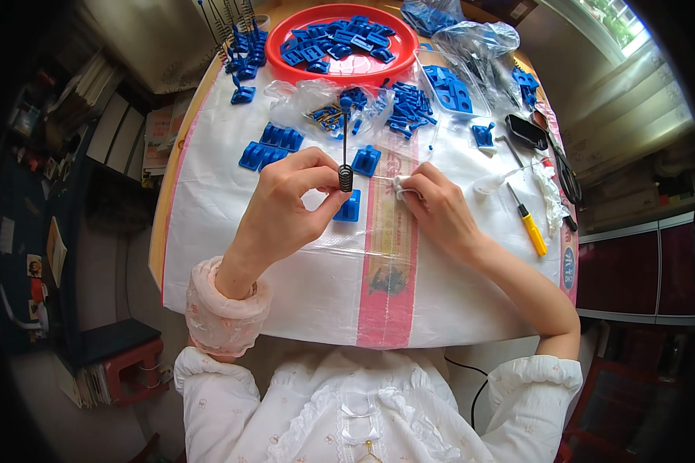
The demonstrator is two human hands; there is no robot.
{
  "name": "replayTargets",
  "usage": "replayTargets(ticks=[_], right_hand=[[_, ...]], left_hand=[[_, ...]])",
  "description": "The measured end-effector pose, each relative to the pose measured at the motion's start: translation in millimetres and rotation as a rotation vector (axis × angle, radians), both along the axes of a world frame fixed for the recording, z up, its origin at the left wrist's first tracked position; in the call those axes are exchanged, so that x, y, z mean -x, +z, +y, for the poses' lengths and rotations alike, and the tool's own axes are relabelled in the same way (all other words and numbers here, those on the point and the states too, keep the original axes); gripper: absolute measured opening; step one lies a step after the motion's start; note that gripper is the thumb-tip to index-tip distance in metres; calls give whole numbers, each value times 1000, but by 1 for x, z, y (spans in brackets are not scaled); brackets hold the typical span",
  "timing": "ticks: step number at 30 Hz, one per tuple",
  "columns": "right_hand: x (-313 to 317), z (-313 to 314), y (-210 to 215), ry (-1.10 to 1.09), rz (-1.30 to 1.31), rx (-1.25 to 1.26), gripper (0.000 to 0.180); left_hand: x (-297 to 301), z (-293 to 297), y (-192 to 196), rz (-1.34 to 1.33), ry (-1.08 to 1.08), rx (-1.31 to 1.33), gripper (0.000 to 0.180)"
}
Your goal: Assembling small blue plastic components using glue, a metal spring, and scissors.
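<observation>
My left hand (282,208) pinches a black spring rod (345,176) by its coil between thumb and forefinger. The rod stands upright, with a blue knob (346,101) at its top end. A crumpled white tissue (400,187) is gripped in the fingertips of my right hand (442,210), just above the sheet. One blue plastic bracket (348,208) lies right behind my left fingertips, partly covered by them. Another blue bracket (366,160) sits a little farther off, between both hands. Several blue brackets (270,147) are grouped in rows beyond my left hand.
A red round tray (274,58) heaped with blue parts stands at the back. Nearer are loose blue pegs (411,109), a plastic bag (297,102) with screws and a clear box (480,104). A yellow-handled screwdriver (531,233) and scissors (567,179) lie right. Finished-looking spring assemblies (247,54) crowd the back left.
</observation>
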State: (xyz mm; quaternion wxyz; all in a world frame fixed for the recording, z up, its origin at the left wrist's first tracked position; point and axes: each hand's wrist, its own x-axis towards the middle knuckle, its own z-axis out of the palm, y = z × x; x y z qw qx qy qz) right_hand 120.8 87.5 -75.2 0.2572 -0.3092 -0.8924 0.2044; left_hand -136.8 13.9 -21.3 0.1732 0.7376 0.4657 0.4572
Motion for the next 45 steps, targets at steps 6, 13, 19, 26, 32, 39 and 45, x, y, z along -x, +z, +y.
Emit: replayTargets(ticks=[6, 13, 19, 26, 32, 39, 45], right_hand=[[7, -62, -2, 318, 14, 101, 14], [6, -18, -4, 122, 33, 32, 15], [-23, -80, 6, 318, -33, 143, 25], [-16, -36, 4, 64, 1, 46, 16], [1, -14, 0, 49, 87, 39, 14], [9, -28, -4, 158, 72, 20, 21], [5, -31, 0, 199, 16, 58, 20]], left_hand=[[5, -2, 2, 7, 37, -2, 8], [3, 0, 1, 12, 16, -13, 9], [2, 0, -3, -3, 5, 2, 9], [-5, 0, -6, -15, -49, 13, 9], [-12, 0, -15, -67, -70, 31, 8], [-12, 0, -14, -19, -76, 7, 10], [-13, 0, -17, -21, -79, 4, 11]])
